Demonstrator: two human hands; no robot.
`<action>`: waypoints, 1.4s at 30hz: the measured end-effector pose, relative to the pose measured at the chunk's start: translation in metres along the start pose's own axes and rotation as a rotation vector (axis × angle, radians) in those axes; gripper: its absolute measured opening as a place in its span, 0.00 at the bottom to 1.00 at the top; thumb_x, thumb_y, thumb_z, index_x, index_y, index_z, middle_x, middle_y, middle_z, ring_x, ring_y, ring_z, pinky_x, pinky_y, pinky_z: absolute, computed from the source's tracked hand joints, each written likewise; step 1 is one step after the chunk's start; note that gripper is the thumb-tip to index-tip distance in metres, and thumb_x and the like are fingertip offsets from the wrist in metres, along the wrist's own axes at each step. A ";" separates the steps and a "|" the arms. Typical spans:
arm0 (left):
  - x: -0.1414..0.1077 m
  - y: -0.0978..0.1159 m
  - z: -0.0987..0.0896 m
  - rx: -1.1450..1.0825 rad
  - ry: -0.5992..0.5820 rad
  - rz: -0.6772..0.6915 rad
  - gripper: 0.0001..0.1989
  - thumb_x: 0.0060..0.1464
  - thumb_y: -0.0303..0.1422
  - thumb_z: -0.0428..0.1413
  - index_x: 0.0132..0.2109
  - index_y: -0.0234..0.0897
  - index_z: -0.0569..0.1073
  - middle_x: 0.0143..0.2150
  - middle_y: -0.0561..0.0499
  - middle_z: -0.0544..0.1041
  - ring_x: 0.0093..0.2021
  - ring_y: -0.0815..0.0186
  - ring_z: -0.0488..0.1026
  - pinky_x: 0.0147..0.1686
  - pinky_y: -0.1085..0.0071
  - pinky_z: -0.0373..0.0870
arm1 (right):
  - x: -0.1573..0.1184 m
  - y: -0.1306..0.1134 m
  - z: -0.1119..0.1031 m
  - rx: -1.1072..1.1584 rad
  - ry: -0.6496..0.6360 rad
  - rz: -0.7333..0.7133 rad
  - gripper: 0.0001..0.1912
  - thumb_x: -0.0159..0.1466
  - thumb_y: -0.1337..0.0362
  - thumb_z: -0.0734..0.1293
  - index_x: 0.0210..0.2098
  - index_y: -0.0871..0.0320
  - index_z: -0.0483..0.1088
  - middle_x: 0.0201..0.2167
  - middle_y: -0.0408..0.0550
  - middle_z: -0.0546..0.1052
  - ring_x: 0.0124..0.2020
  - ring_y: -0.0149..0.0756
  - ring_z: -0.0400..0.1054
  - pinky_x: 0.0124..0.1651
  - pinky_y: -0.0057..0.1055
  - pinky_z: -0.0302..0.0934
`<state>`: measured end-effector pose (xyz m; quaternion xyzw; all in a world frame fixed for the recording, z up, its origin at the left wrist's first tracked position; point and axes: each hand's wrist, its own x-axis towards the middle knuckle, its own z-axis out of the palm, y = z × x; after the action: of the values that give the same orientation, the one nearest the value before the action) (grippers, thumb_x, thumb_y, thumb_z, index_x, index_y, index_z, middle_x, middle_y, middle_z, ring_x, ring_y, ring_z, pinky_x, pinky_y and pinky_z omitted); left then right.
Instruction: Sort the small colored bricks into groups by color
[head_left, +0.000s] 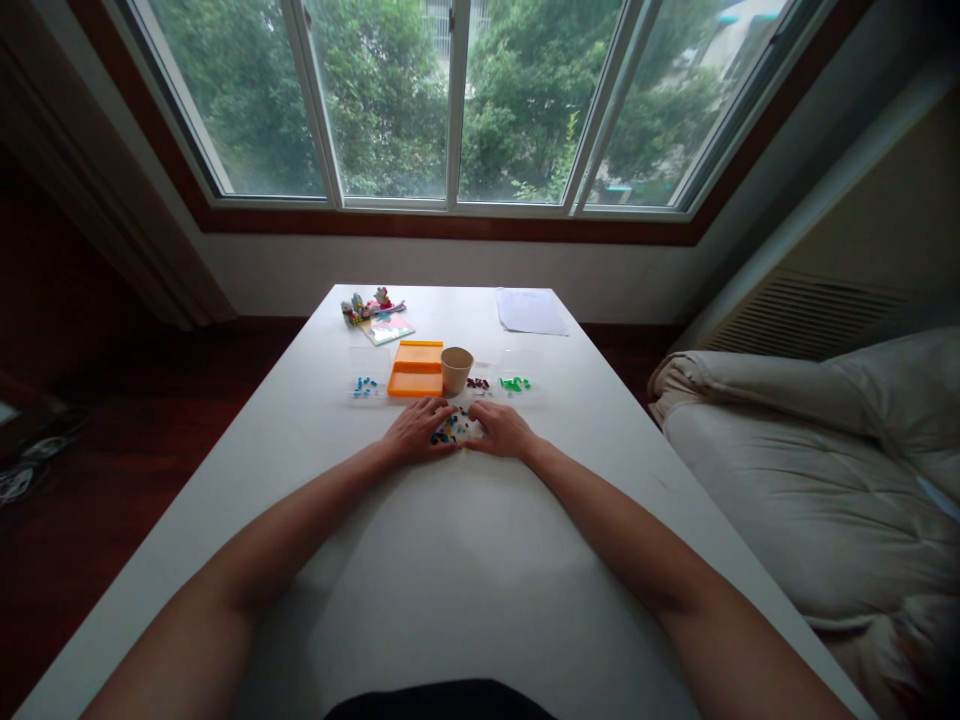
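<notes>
A loose pile of small mixed-colour pieces (452,427) lies on the white table between my two hands. My left hand (421,430) rests at the pile's left side, palm down, fingers spread with nothing visibly held. At the right side is my right hand (498,430), its thumb and fingers curved around the edge of the pile; whether it holds a piece is too small to tell. Just beyond them stand an orange tray (416,379) and a tan cup (457,371). Blue pieces (365,386) sit in a clear box at the left, brown pieces (478,383) and green pieces (515,384) at the right.
Small colourful figures (367,304) and a pastel card (387,328) are at the table's far left. Papers (532,311) lie at the far right. The white table (450,560) ends below the window, with a beige sofa (795,480) on the right.
</notes>
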<state>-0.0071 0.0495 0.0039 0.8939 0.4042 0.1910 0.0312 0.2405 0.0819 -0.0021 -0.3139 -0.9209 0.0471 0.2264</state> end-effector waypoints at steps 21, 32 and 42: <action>-0.002 -0.021 0.003 -0.055 0.061 -0.059 0.16 0.65 0.40 0.52 0.56 0.42 0.72 0.53 0.45 0.75 0.51 0.58 0.72 0.50 0.61 0.71 | 0.010 -0.007 0.008 -0.071 0.008 0.059 0.24 0.64 0.41 0.66 0.43 0.56 0.68 0.39 0.51 0.73 0.38 0.41 0.67 0.40 0.34 0.60; -0.015 -0.034 -0.005 -0.223 0.113 -0.169 0.15 0.63 0.32 0.49 0.54 0.41 0.75 0.50 0.46 0.77 0.50 0.61 0.74 0.52 0.63 0.71 | 0.025 -0.011 0.020 0.021 -0.024 -0.076 0.38 0.61 0.47 0.71 0.65 0.52 0.60 0.57 0.58 0.69 0.57 0.53 0.63 0.58 0.50 0.59; -0.016 -0.051 -0.005 -0.305 0.135 -0.180 0.15 0.63 0.31 0.50 0.49 0.38 0.79 0.47 0.45 0.80 0.46 0.62 0.75 0.50 0.64 0.71 | 0.044 -0.007 0.031 0.024 0.021 -0.079 0.16 0.67 0.55 0.67 0.52 0.54 0.72 0.47 0.54 0.74 0.50 0.46 0.66 0.54 0.43 0.62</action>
<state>-0.0548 0.0718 -0.0072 0.8241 0.4502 0.3062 0.1563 0.1920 0.1042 -0.0117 -0.2751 -0.9295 0.0461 0.2414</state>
